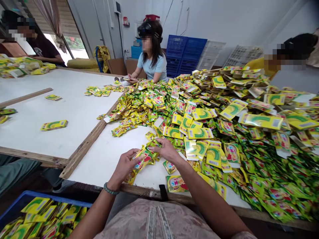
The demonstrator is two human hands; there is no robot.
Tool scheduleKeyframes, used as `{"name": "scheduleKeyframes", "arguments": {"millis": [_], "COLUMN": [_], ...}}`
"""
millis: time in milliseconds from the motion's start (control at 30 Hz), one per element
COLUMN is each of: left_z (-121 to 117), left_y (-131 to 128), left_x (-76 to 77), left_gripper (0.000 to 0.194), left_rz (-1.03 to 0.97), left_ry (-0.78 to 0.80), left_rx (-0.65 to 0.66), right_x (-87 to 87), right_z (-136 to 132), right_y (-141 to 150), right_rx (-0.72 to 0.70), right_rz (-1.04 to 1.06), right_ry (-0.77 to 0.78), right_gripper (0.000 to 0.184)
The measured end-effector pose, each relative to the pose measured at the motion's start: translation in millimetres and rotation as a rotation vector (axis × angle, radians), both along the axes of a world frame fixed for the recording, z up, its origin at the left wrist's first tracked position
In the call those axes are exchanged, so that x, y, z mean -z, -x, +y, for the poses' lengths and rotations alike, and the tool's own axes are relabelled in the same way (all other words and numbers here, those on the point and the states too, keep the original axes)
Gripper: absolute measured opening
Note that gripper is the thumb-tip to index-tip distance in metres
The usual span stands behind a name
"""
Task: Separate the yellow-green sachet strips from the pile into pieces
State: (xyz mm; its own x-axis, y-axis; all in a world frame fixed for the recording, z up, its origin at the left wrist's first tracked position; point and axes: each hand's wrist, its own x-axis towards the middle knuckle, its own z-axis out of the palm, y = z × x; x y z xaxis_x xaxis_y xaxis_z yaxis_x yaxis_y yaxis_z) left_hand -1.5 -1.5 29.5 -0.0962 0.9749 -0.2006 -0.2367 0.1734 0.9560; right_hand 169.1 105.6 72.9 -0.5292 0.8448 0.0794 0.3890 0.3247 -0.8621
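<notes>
Above one table (99, 167), two hands (126, 165) (168, 152) hold yellow packets (145, 157).

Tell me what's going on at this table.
The person's left hand holds a yellow box; the right hand is at its far end, near some green sachets. A big heap of sachets and boxes covers the table's right side. More boxes lie in a blue crate at lower left. Another person sits across.

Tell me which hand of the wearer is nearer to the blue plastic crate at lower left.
Left. The left hand is forward and right of the blue plastic crate; the right hand is farther right.
</notes>
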Motion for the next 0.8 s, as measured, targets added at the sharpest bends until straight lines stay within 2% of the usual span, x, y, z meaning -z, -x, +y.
{"name": "scheduleKeyframes", "arguments": {"millis": [200, 267, 367, 433, 533, 600, 700, 800], "left_z": [3, 3, 1, -1, -3, -3, -4, -4], "left_y": [-7, -8, -8, -9, -11, -11, -10, -8], "left_x": [-6.5, -5.3, -3.7, -3.3, -3.0, -2.6, -2.7, -5.0], "left_gripper": [0.051, 0.051, 0.049, 0.048, 0.047, 0.047, 0.047, 0.053], "left_rz": [-0.173, -0.196, -0.210, -0.221, -0.241, -0.242, -0.229, -0.195], "left_ry": [0.038, 0.068, 0.122, 0.118, 0.073, 0.059, 0.064, 0.075], "left_rx": [-0.072, -0.080, -0.044, -0.015, -0.006, -0.020, 0.006, 0.063], "right_x": [10.3, 12.0, 10.0, 8.5, 11.8, 17.1, 23.7, 23.3], "right_z": [-15, -23, -27, -25, -21, -21, -24, -25], "right_y": [11, 11, 3, -4, -9, -8, -6, -5], "right_rx": [0.125, 0.108, -0.055, -0.134, -0.007, 0.062, 0.044, 0.066], "right_rz": [-0.026, -0.035, -0.062, -0.068, -0.047, -0.016, 0.041, 0.040], "right_ry": [-0.216, -0.249, -0.170, -0.124, -0.142, -0.092, 0.035, -0.006], "right_gripper": [0.026, 0.023, 0.019, 0.024, 0.022, 0.021, 0.029, 0.023]}}
